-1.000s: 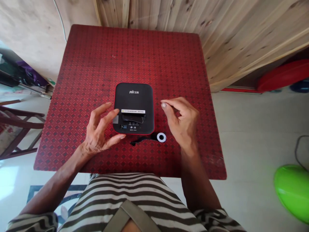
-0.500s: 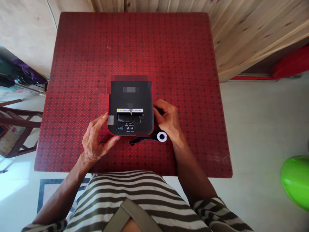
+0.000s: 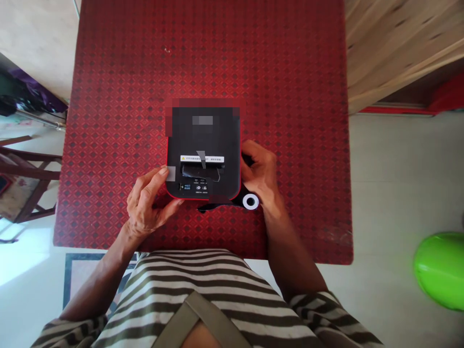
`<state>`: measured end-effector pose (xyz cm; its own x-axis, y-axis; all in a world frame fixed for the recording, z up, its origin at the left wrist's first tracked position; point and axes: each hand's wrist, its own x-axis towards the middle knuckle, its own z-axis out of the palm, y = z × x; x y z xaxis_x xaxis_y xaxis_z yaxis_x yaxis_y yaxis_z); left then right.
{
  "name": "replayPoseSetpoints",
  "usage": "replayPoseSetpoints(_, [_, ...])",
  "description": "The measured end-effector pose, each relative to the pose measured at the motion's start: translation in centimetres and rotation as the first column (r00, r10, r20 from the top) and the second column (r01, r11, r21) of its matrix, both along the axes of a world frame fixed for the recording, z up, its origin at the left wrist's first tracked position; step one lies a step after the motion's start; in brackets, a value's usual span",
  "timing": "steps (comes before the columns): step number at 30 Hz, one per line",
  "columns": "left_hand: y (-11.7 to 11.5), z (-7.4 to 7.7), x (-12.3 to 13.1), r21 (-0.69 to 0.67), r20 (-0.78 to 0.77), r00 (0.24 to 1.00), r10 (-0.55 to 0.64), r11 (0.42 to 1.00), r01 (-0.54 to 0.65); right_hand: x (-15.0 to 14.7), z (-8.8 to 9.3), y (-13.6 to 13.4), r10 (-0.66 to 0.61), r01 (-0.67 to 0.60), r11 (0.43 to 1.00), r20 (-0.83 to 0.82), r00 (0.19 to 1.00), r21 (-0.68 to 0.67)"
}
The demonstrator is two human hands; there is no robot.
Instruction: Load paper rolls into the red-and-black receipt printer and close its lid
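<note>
A flat black device (image 3: 203, 140) with rounded corners and a red edge rests on the table in front of me. Its upturned face carries a white warning label, a slot with dark film or tape, and small ports below. My left hand (image 3: 147, 200) grips the lower left corner, fingers along the side and thumb at the near edge. At the right edge, my right hand (image 3: 261, 166) curls its fingers against the device; its fingertips are partly hidden. Below that corner, by my right wrist, lies a black part with a white ring (image 3: 246, 206), its kind unclear.
The table (image 3: 290, 96) has a red patterned cover. Wooden panelling (image 3: 391, 43) stands behind it on the right. To the left is a wooden chair (image 3: 32, 179). A bright green rounded object (image 3: 442, 270) stands on the floor at right.
The view has tilted downward and come closer, so the table's far edge has left the picture. Both hands keep their hold, and the device barely differs against them.
</note>
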<state>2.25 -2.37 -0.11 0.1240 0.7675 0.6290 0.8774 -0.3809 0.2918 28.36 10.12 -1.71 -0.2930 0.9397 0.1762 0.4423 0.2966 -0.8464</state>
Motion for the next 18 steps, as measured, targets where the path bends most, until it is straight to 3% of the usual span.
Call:
replayPoseSetpoints(7, [0.0, 0.0, -0.3, -0.019, 0.047, 0.998, -0.045, 0.999, 0.046, 0.1, -0.5, 0.0, -0.009, 0.009, 0.999, 0.000, 1.000, 0.048])
replayPoseSetpoints(18, [1.7, 2.2, -2.8, -0.078, -0.087, 0.976, -0.200, 0.978, 0.193, 0.1, -0.8, 0.1, -0.018, 0.018, 0.998, 0.014, 1.000, 0.055])
